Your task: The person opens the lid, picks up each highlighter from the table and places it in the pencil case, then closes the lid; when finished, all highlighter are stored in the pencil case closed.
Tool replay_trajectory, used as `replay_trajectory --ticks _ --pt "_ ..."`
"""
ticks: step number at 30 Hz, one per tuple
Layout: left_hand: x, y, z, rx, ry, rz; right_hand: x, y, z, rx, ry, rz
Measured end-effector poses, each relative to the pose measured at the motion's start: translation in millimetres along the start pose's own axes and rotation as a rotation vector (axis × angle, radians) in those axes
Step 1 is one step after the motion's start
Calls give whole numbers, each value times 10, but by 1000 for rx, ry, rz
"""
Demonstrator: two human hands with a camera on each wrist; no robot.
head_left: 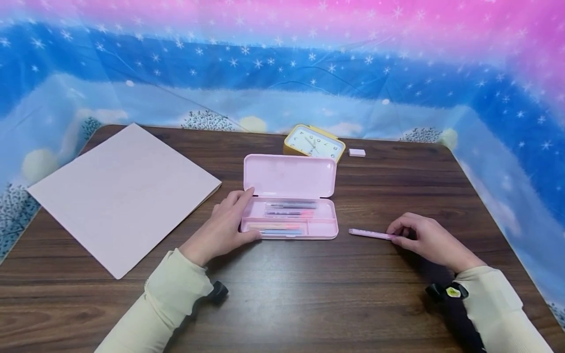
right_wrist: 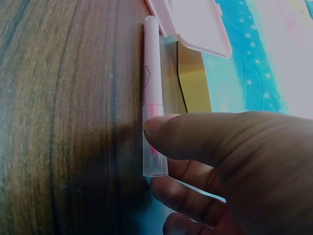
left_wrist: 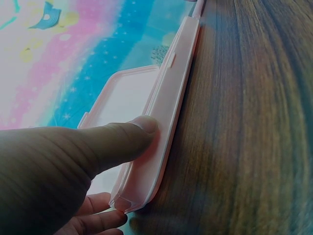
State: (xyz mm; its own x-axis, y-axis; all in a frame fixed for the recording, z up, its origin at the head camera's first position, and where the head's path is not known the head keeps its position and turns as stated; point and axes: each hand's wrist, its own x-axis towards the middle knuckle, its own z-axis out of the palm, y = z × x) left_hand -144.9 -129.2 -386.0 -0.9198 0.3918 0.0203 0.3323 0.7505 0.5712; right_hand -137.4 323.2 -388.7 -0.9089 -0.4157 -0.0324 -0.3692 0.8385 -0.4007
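A pink pencil case (head_left: 322,228) lies with its lid raised in the middle of the table; several pens (head_left: 289,214) rest in its compartments. My left hand (head_left: 225,228) grips the case's left end, the thumb (left_wrist: 122,139) against its front wall and the fingers round the side. To the right of the case, my right hand (head_left: 419,238) pinches a pink highlighter (head_left: 368,234) by its clear cap (right_wrist: 155,164) between thumb and fingers. The highlighter's other end points left toward the case. In the right wrist view its pink barrel (right_wrist: 153,63) shows lengthwise.
Behind the lid stands a yellow alarm clock (head_left: 314,143), with a small white eraser (head_left: 356,153) beside it. A large pale pink folded board (head_left: 125,196) covers the table's left part. A snowflake-patterned cloth (head_left: 282,63) hangs behind the wooden table (head_left: 291,299).
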Motion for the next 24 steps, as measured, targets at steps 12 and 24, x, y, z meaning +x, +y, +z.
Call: replay_trajectory --ticks 12,24 --pt "6 7 3 1 -15 -16 29 -37 -34 13 -16 15" --pt "6 3 2 1 -15 -14 286 -312 -195 -16 42 -94"
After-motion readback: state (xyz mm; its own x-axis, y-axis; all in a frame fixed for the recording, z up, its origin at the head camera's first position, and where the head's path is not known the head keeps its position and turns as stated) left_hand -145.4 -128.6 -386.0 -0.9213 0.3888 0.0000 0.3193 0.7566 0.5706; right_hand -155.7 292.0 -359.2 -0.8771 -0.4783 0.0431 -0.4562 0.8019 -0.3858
